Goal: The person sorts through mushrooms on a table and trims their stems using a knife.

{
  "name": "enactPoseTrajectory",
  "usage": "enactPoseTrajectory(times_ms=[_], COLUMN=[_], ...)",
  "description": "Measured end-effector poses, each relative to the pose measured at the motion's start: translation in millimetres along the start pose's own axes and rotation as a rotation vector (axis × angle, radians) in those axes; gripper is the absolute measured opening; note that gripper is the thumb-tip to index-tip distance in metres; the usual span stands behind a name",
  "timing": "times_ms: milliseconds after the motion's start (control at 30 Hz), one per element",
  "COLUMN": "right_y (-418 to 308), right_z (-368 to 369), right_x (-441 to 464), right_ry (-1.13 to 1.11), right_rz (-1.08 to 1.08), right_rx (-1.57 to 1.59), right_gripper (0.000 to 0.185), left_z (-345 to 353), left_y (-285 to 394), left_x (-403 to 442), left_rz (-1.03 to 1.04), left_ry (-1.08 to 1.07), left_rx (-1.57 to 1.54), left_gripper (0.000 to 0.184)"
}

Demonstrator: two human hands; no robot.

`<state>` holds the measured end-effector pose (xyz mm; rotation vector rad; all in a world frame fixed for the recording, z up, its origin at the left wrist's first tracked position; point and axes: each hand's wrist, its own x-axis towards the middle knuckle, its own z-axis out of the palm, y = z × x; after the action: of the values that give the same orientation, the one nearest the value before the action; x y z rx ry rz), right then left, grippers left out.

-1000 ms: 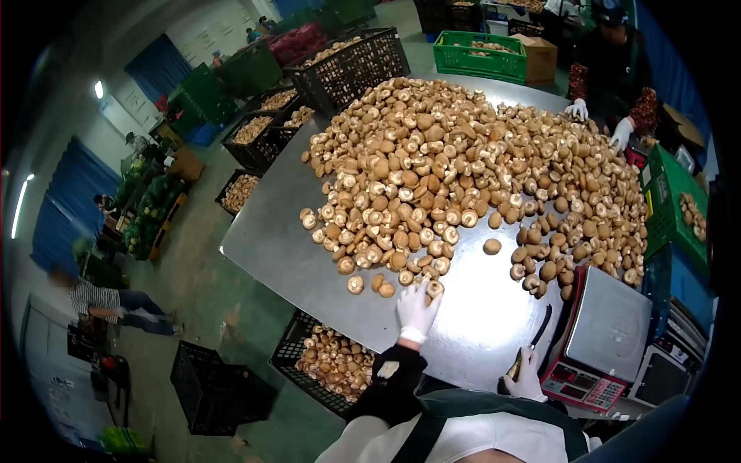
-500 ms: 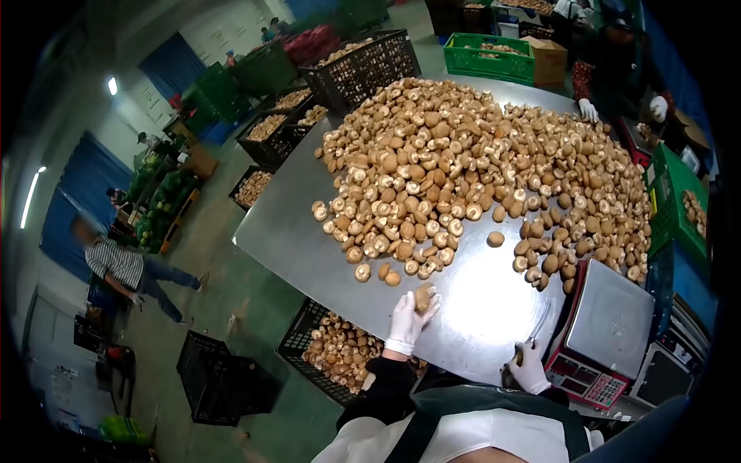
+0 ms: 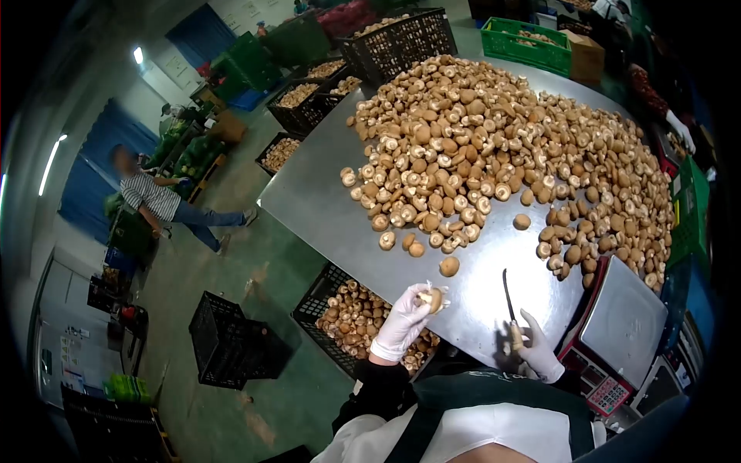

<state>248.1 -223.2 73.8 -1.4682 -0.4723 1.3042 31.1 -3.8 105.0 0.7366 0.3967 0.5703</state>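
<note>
My left hand (image 3: 404, 322), in a white glove, pinches a mushroom (image 3: 434, 299) with its pale stem showing, over the near edge of the steel table (image 3: 328, 224). Just beyond the fingers a single brown mushroom (image 3: 449, 266) lies on the metal. Gloved in white too, my right hand (image 3: 538, 351) grips a knife (image 3: 515, 333) by its light handle. The thin dark blade points up and away over the tabletop, apart from the held mushroom. A large heap of mushrooms (image 3: 463, 147) covers the far part of the table.
Below the near left edge stands a black crate (image 3: 307, 309) of mushrooms. A red-framed scale (image 3: 624, 320) sits to my right, with a green crate (image 3: 689, 208) behind it. Stacked black crates (image 3: 231, 336) are on the floor. A co-worker's gloved hand (image 3: 681, 131) is at far right.
My view has shifted. The knife has swung up, so its blade now shows clearly. A mushroom now lies loose beyond my left hand, and the held mushroom's stem is visible.
</note>
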Motion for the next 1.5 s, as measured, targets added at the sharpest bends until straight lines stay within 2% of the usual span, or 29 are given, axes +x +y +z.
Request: enactPoseTrajectory(times_ms=[33, 100, 133, 167, 233, 267, 467, 533, 567, 700, 800, 867, 933, 1000, 1033, 1133, 1200, 1300, 1333, 1400, 1433, 1500], right_y=[-9, -10, -13, -17, -20, -35, -50, -54, -57, -54, -58, -53, -52, -45, -42, -43, -45, -53, -51, -34, -34, -40], right_z=[6, 14, 20, 25, 44, 48, 67, 74, 78, 100, 118, 128, 139, 147, 151, 158, 162, 164, 160, 143, 130, 117], right_x=[4, 15, 18, 20, 23, 18, 21, 26, 27, 40, 45, 50, 52, 57, 59, 65, 66, 73, 80, 103, 109, 105], right_ry=[-0.089, -0.233, -0.279, -0.268, -0.228, -0.216, -0.267, -0.361, -0.391, -0.421, -0.508, -0.524, -0.515, -0.514, -0.488, -0.492, -0.478, -0.492, -0.476, -0.294, -0.288, -0.320], right_rz=[0.012, 0.010, -0.099, -0.110, -0.318, -0.207, -0.268, -0.437, -0.519, -0.632, -0.614, -0.686, -0.758, -0.840, -0.913, -1.016, -1.030, -0.994, -0.985, -0.847, -0.808, -0.736], right_rx=[0.084, 0.179, 0.126, -0.062, -0.336, -0.586, -0.728, -0.933, -0.935, -1.093, -1.133, -1.121, -1.142, -1.144, -1.145, -1.140, -1.124, -1.154, -1.173, -1.078, -1.095, -1.098], right_gripper=[0.062, 0.058, 0.047, 0.040, 0.026, 0.030, 0.026, 0.025, 0.021, 0.014, 0.015, 0.016, 0.016, 0.017, 0.018, 0.018, 0.018, 0.018, 0.018, 0.020, 0.019, 0.019], left_z=[6, 11, 16, 22, 21, 20, 26, 27, 22, 18, 16, 11, 7, 1, -1, -1, 0, 12, 10, 16, 0, 0], left_y=[-7, -14, -16, -15, -25, -28, -33, -30, -32, -32, -26, -24, -27, -28, -26, -19, -19, -4, -7, 7, -3, -3], left_x=[-1, -6, -8, -11, -16, -19, -37, -42, -46, -62, -77, -86, -94, -102, -106, -114, -115, -123, -125, -131, -133, -133], left_rz=[0.018, -0.034, -0.071, -0.135, -0.133, -0.124, -0.073, -0.018, 0.005, 0.158, 0.170, 0.222, 0.260, 0.317, 0.369, 0.299, 0.327, 0.255, 0.317, 0.218, 0.306, 0.332], left_ry=[0.118, 0.164, 0.205, 0.247, 0.259, 0.272, 0.304, 0.328, 0.334, 0.400, 0.480, 0.556, 0.617, 0.672, 0.656, 0.705, 0.715, 0.728, 0.743, 0.802, 0.804, 0.849], left_rx=[0.057, 0.120, 0.189, 0.245, 0.324, 0.408, 0.409, 0.405, 0.464, 0.637, 0.753, 0.929, 0.845, 0.898, 1.033, 1.067, 0.969, 0.607, 0.529, 0.539, 0.618, 0.595], left_gripper=[0.042, 0.043, 0.044, 0.044, 0.046, 0.048, 0.045, 0.044, 0.043, 0.047, 0.048, 0.046, 0.045, 0.046, 0.042, 0.039, 0.035, 0.035, 0.034, 0.035, 0.037, 0.038])
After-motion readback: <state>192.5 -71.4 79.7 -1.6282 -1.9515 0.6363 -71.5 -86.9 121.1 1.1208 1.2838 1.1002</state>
